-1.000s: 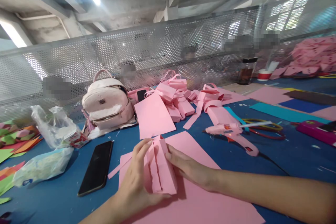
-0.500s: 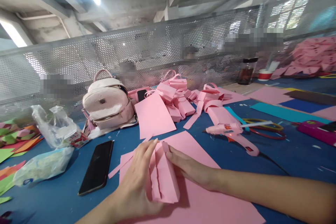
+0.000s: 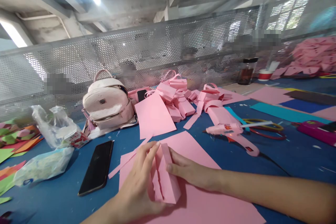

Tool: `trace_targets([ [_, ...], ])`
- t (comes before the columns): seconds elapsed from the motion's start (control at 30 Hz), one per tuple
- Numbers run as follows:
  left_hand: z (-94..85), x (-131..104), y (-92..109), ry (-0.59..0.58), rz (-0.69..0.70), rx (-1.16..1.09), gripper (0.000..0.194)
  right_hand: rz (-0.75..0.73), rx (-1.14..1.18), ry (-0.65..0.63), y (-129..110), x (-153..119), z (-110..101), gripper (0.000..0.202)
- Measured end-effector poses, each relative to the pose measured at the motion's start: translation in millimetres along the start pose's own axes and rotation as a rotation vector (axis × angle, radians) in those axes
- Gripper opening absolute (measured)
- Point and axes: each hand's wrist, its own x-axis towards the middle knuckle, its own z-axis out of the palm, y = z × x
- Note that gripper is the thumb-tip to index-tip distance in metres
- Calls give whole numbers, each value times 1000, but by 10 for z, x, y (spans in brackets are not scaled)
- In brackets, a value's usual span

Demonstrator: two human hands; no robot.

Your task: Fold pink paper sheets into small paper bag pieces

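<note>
Between my two hands stands a folded pink paper box (image 3: 168, 178) with an uneven overlapping seam along its upper face. My left hand (image 3: 140, 182) wraps around its left side, fingertips at the far end and thumb near the close end. Against the right side presses my right hand (image 3: 186, 168), its thumb on the upper edge and the other fingers partly hidden behind the box. Beneath lies a large pink paper sheet (image 3: 210, 199). A thin pink paper strip (image 3: 126, 163) pokes out beyond my left hand.
A pink glue gun (image 3: 233, 133) lies to the right, its cord trailing. On the left are a black phone (image 3: 96, 168) and plastic bags (image 3: 44, 164). Behind stand a pale backpack (image 3: 107, 103) and a heap of pink paper boxes (image 3: 178, 98), before a perforated metal screen (image 3: 157, 45).
My right thumb has slid down along the box edge toward me. The box has turned slightly, and my left hand has shifted a little with it.
</note>
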Motion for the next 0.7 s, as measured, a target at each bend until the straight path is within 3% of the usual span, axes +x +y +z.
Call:
trace_targets([
  [0.33, -5, -37, -49, -6, -19, -19, 134, -132, -58, 82, -20, 61, -25, 73],
  [0.53, -36, -62, -189, 88, -49, -130, 69, 55, -165, 49, -105, 86, -197, 67],
  [0.7, 29, -103, -223, 69, -168, -179, 59, 34, -316, 92, -143, 86, -244, 59],
])
